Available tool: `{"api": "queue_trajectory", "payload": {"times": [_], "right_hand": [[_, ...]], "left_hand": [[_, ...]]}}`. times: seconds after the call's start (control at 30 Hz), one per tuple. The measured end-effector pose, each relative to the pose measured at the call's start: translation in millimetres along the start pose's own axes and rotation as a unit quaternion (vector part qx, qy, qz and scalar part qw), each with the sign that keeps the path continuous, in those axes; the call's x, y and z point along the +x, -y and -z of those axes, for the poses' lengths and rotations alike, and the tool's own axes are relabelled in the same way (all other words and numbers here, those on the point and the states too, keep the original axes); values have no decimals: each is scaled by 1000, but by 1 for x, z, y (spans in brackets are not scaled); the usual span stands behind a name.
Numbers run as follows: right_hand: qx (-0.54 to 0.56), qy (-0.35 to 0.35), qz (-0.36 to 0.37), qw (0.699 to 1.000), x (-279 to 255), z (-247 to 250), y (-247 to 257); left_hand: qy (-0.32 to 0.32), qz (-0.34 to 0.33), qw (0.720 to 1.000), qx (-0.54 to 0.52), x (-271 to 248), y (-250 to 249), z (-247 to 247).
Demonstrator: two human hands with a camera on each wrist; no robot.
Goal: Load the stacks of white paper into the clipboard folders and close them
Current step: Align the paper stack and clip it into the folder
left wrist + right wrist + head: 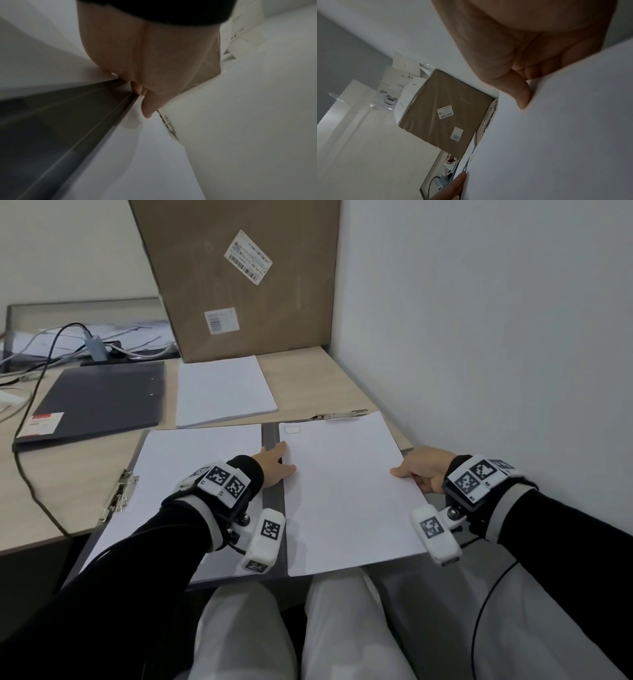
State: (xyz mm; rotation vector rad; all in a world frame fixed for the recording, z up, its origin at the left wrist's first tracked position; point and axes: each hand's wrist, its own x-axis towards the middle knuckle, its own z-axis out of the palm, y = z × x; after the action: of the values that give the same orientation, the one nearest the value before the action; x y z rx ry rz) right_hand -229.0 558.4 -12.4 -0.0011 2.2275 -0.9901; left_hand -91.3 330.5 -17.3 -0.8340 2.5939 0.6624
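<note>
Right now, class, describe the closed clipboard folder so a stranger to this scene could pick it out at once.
Start at the tall cardboard box leaning against the wall at the back of the desk. Just left of it, beside a loose paper stack, lies the closed folder. Unlike the open folder nearer the person, it is shut, dark, and carries a red-and-white label at its near corner.

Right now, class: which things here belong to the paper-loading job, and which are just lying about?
Job:
open clipboard folder
paper stack held by left hand and right hand
loaded stack
spare stack
closed folder

Lying about:
cardboard box
cables
</note>
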Motion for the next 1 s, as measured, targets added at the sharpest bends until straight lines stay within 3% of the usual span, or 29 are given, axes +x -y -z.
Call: {"api": "queue_trajectory", "payload": {"times": [0.3, 0.57, 0.83, 1.0], "right_hand": [[-97, -29, 57, 993, 8, 0, 1], [-133, -115, 125, 976, -15, -1, 0], [-138, -29, 220, 965, -14, 7, 11], [-276, 14, 203, 939, 21, 12, 33]], "left_hand": [[-36, -26, 998, 44, -8, -15, -5], [-50, -28, 998, 40, -2, -15, -5], [-48, 3, 998, 40, 6, -23, 15], [-106, -45, 993, -35, 17, -49, 42]]}}
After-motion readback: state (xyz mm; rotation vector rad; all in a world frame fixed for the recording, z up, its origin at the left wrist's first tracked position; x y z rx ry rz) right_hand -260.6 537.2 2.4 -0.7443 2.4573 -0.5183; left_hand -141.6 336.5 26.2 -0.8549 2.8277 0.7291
